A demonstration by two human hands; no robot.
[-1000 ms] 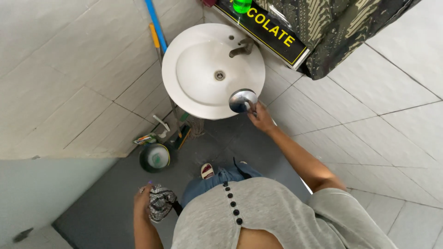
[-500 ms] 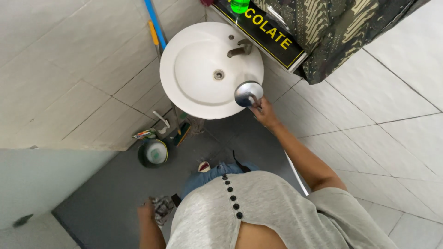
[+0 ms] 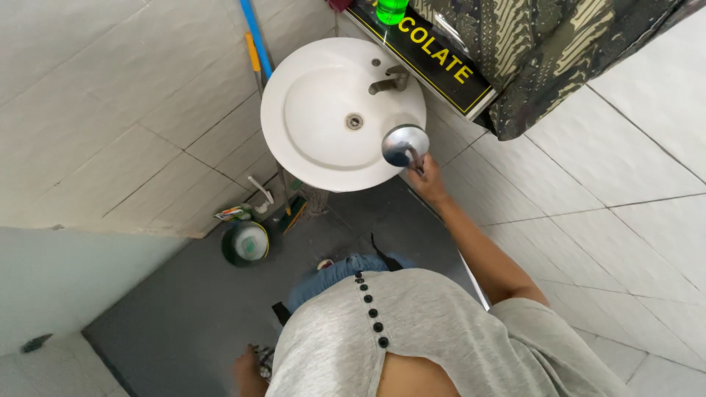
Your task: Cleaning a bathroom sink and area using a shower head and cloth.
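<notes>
White wall tiles [image 3: 110, 125] surround a small washroom with a dark grey floor [image 3: 169, 309], seen from above over the person's grey buttoned top [image 3: 419, 338]. A round white basin [image 3: 323, 125] is fixed to the wall, with a metal tap [image 3: 388, 81] at its back edge and a drain [image 3: 354, 121] in the middle. The right hand [image 3: 428, 178] reaches out over the basin's near right rim, its fingers closed around the stem of a round shiny metal ladle [image 3: 405, 145], whose bowl hangs right at the rim, partly above the basin. The left hand [image 3: 248, 366] hangs low beside the hip near the bottom edge of the view; something patterned shows just beside it, but most of it is hidden by the top, so whether the fingers clasp it cannot be told. Below the basin, on the floor by the wall, stands a dark round bucket [image 3: 246, 243] with a pale inside, and a blue pipe [image 3: 254, 35] runs up the tiles behind the basin. A black shelf [image 3: 434, 62] beside the tap carries a green bottle [image 3: 391, 10], and a patterned cloth [image 3: 544, 51] hangs over it.
</notes>
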